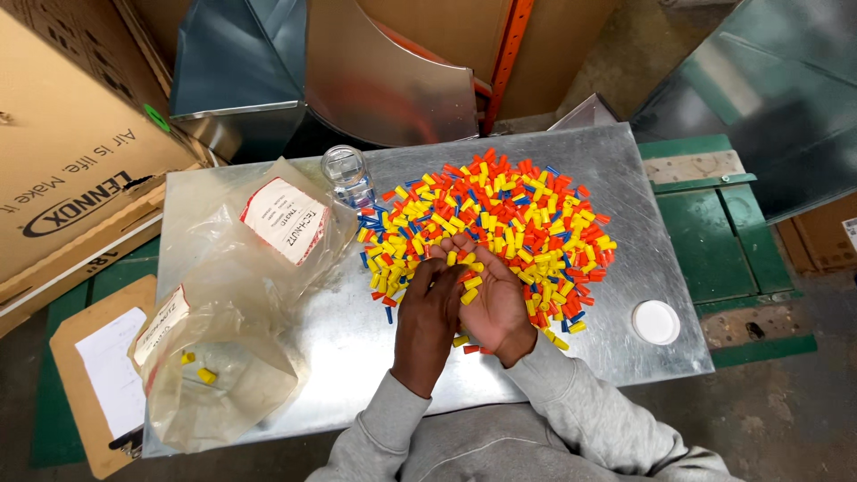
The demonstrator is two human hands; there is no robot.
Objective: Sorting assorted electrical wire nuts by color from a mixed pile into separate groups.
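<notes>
Left hand (427, 317) palm-down, fingers flat at near edge of the heap of wire caps (489, 236), gripping nothing visible. Right hand (491, 303) cupped palm-up, loosely cradling several yellow caps. Heap spread over metal sheet (625, 339), beside clear jar (346, 176) and plastic bags (232, 357). Possible trouble: caps rolling off the open palm, or scattering toward the sheet's edge.

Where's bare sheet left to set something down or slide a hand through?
Free: the sheet right of the pile, above the white lid; also the near strip between the bags and the hands. Crowded: center pile, the jar beside it, the left end under bags.
</notes>
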